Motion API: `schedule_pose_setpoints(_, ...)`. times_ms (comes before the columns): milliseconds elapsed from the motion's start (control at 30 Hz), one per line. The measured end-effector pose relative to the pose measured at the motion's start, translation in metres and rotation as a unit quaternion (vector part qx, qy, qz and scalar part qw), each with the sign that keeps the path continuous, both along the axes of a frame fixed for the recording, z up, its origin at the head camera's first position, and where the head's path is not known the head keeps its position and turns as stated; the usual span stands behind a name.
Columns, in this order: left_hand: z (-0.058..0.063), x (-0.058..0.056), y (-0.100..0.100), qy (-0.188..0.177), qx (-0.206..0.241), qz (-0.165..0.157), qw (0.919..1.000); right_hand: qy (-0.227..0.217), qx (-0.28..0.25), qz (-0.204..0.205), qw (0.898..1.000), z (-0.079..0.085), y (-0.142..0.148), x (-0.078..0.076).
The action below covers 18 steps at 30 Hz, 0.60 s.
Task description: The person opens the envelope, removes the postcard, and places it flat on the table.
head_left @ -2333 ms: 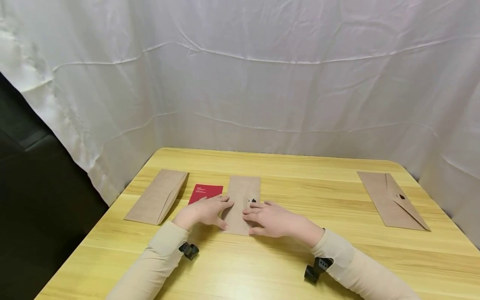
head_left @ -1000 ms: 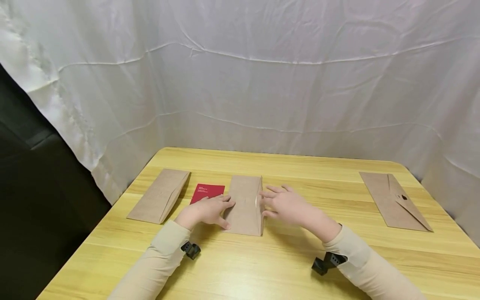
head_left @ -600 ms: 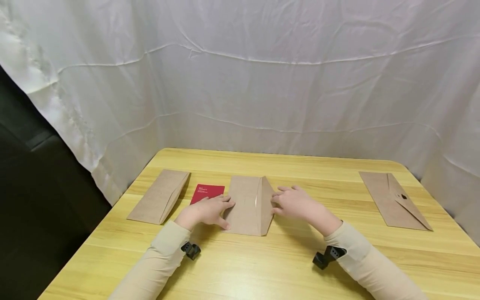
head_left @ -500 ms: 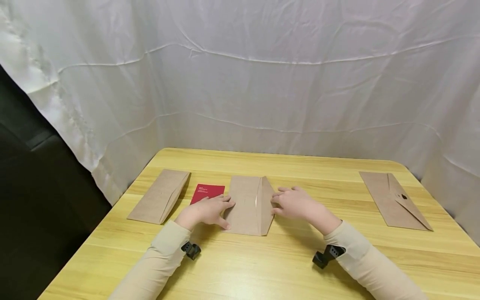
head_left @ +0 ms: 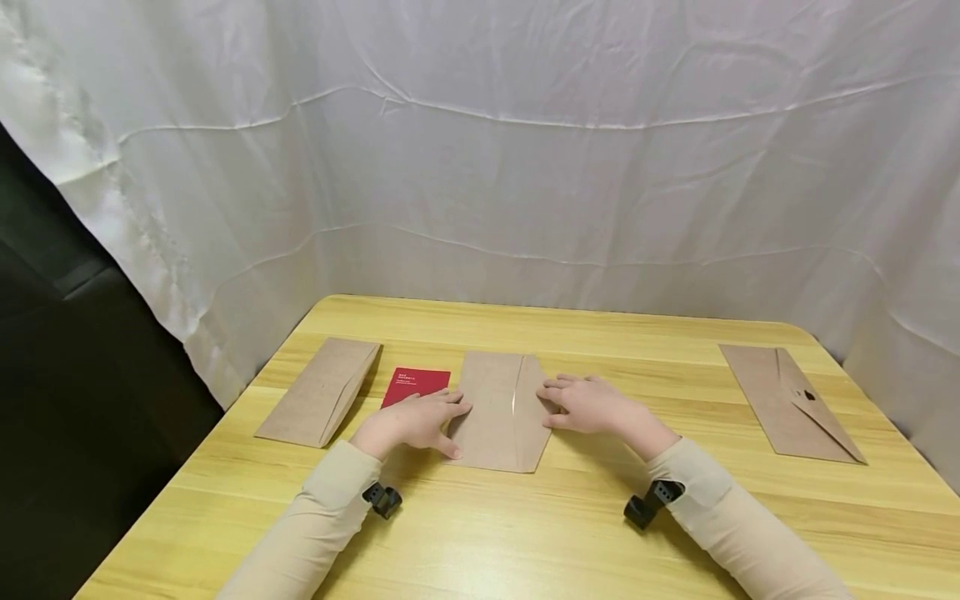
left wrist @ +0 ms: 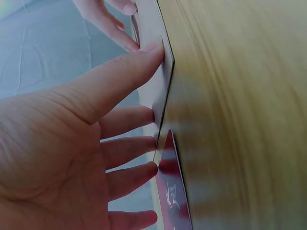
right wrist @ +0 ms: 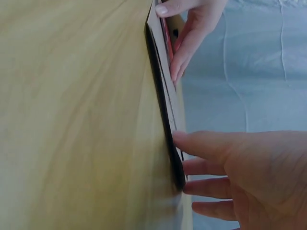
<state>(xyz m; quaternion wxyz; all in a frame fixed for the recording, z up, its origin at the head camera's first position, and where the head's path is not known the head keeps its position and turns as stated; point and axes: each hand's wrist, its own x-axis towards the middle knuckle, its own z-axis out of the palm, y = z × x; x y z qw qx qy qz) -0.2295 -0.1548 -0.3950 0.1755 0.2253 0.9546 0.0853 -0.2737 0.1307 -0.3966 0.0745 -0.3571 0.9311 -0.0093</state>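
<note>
A brown paper envelope [head_left: 487, 417] lies in the middle of the table, its flap [head_left: 532, 446] spread out to the right and nearly flat. My left hand [head_left: 411, 421] rests along the envelope's left edge with fingers extended. In the left wrist view, its thumb lies on the envelope [left wrist: 165, 72], and other fingertips reach the red card [left wrist: 172, 191] beside it. Over at the flap's outer edge is my right hand [head_left: 592, 407]. In the right wrist view, its thumb touches the flap near the rim, and the fairly straight fingers lie at the edge. Part of the red card is hidden under the left hand.
Another brown envelope [head_left: 315, 396] lies at the left with its flap slightly raised. A third envelope [head_left: 780, 408], flap folded over and bearing a small dark mark, lies at the far right. A pale curtain [head_left: 525, 183] hangs behind the wooden table [head_left: 487, 542].
The middle envelope's flap, folded over at first, has swung out to the right and now lies flatter. My right hand moved right along with it. The left hand has stayed in place.
</note>
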Motion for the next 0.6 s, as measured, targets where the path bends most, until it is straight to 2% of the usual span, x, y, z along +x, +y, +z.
schedule_pose_setpoints(267, 0.002, -0.001, 0.002, 0.006, 0.000, -0.005, 1.0000, -0.024, -0.013, -0.004, 1.000, 0.001, 0.003, -0.003)
schedule_pose_setpoints(600, 0.000, 0.001, 0.013, 0.040, 0.000, -0.020, 0.9990, -0.015, -0.016, 0.007, 1.000, -0.003, 0.005, -0.007)
